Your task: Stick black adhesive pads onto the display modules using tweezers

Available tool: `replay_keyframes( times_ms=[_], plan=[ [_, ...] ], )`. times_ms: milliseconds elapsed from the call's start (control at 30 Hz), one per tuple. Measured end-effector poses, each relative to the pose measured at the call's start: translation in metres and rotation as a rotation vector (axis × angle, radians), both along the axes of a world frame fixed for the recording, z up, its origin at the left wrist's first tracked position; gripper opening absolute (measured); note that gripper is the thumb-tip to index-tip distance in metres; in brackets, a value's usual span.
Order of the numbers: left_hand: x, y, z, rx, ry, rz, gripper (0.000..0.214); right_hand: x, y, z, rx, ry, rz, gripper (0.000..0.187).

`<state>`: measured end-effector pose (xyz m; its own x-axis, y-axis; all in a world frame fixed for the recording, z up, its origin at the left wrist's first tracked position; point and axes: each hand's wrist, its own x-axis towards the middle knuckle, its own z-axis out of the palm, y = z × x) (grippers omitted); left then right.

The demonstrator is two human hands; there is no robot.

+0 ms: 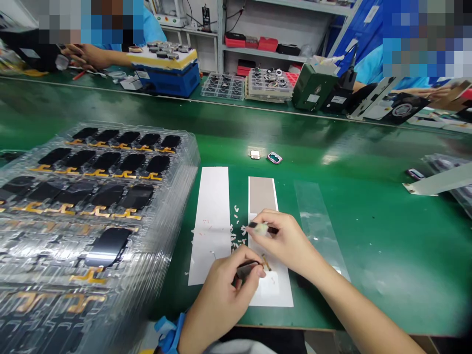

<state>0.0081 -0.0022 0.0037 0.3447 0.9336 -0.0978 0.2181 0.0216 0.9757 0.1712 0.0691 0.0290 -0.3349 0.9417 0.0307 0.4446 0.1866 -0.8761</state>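
Near the desk's [368,221] front edge, the left hand [221,290] pinched a small dark part [246,268] in clenched fingers, and the right hand [285,241] gripped a slim tool [261,228] carrying a white scrap, above a paper strip [262,194]. It looked like peeling work; the next move called for steady, fine placement. Stacked trays [92,196] lay along the left edge
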Motion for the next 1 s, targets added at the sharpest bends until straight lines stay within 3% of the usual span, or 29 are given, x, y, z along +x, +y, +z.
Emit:
replay_keyframes(
  times_ms=[200, 367, 533, 633, 767, 933, 1000],
  plan=[
    [0.001, -0.002, 0.005, 0.014, 0.044, -0.163, 0.011, -0.011, 0.007, -0.015, -0.048, 0.019, 0.005, 0.009],
    [0.0, -0.003, 0.003, 0.03, 0.036, -0.079, 0.015, -0.01, 0.005, -0.017, -0.086, 0.063, 0.046, 0.015],
    [0.0, -0.005, 0.002, 0.025, 0.027, -0.086, 0.014, -0.008, 0.005, -0.017, -0.056, 0.09, 0.02, 0.014],
    [0.001, -0.008, 0.002, -0.041, -0.023, 0.042, 0.012, -0.007, 0.003, -0.015, -0.09, 0.158, 0.001, 0.012],
    [0.001, -0.011, 0.002, -0.139, -0.213, 0.245, 0.018, -0.003, -0.002, -0.009, -0.196, 0.237, 0.004, 0.016],
    [0.0, -0.009, -0.002, -0.176, -0.3, 0.288, 0.024, -0.001, -0.009, -0.004, -0.541, 0.415, 0.068, 0.03],
    [-0.001, -0.008, -0.004, -0.166, -0.298, 0.283, 0.024, -0.001, -0.011, -0.004, -0.606, 0.487, 0.092, 0.034]
  ],
)
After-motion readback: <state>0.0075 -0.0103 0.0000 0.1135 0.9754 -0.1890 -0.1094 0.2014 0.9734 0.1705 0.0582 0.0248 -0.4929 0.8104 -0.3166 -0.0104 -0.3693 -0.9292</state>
